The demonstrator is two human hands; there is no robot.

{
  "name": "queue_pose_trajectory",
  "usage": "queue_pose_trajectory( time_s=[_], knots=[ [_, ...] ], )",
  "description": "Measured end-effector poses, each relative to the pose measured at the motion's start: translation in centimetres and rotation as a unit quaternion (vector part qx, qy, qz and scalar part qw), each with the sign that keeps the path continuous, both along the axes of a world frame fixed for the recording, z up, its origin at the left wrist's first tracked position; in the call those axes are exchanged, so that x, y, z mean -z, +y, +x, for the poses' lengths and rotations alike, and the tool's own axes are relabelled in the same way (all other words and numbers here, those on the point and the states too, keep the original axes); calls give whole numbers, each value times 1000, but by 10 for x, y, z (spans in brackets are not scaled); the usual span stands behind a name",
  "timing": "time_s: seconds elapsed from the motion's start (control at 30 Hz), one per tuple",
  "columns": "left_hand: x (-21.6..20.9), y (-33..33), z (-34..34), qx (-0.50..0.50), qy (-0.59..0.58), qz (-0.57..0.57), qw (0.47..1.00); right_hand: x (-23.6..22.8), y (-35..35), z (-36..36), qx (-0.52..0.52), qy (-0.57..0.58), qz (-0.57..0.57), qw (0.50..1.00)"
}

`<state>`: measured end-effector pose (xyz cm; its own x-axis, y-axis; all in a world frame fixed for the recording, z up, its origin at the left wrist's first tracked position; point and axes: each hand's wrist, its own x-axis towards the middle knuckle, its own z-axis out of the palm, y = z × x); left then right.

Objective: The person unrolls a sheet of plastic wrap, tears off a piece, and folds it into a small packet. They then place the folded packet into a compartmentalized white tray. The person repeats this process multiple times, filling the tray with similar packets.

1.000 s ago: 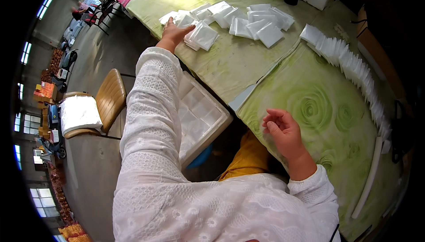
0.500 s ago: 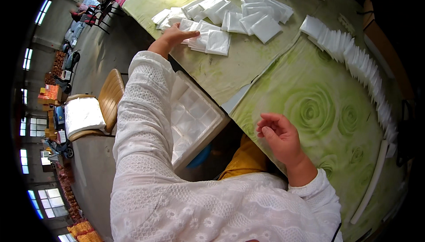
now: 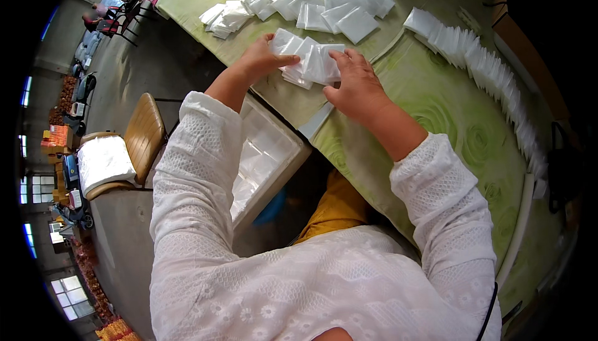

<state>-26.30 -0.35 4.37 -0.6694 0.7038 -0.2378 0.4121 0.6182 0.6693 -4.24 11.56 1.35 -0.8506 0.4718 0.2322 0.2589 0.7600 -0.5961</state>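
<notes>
A cluster of thin, square, whitish see-through packets, like folded plastic film [image 3: 306,59], lies fanned between my two hands, over the near edge of the green-patterned table. My left hand [image 3: 260,62] grips its left end, thumb on top of the packets. At the right end, my right hand [image 3: 360,88] has its fingertips on the upper edge and its thumb by the lower edge. More such packets [image 3: 357,25] lie in loose, overlapping heaps just beyond. Parts of the held packets are hidden under my fingers.
A long curved row of similar packets [image 3: 483,67] runs along the table's right side, ending near a pale strip [image 3: 516,241]. Below my left forearm stands a white foam box [image 3: 293,151] with packets inside. A chair [image 3: 144,130] stands left; people sit at far left.
My left hand has drawn a cluster of packets toward me, away from the heaps. My right hand has moved up and left from beside my body to that cluster.
</notes>
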Motion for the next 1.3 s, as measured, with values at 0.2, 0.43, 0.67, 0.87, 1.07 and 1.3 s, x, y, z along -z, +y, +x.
queue_pose_trajectory(
  time_s=[0.2,0.43,0.67,0.87,1.07,1.3],
  knots=[
    [-7,-17,35,-34,-136,9,990,-5,-33,12,-31,-7,-30,999],
    [-2,-27,46,-7,-303,63,951,13,-46,10,6,52,47,998],
    [-4,-16,93,-87,-282,167,941,29,-42,7,-9,74,102,992],
    [2,-34,97,-42,-436,256,862,12,-41,36,-78,173,-48,981],
    [1,-35,162,-1,-378,422,824,-5,-42,80,79,297,-462,832],
    [18,-31,234,66,-423,464,775,10,-38,145,19,336,-722,604]
  ],
)
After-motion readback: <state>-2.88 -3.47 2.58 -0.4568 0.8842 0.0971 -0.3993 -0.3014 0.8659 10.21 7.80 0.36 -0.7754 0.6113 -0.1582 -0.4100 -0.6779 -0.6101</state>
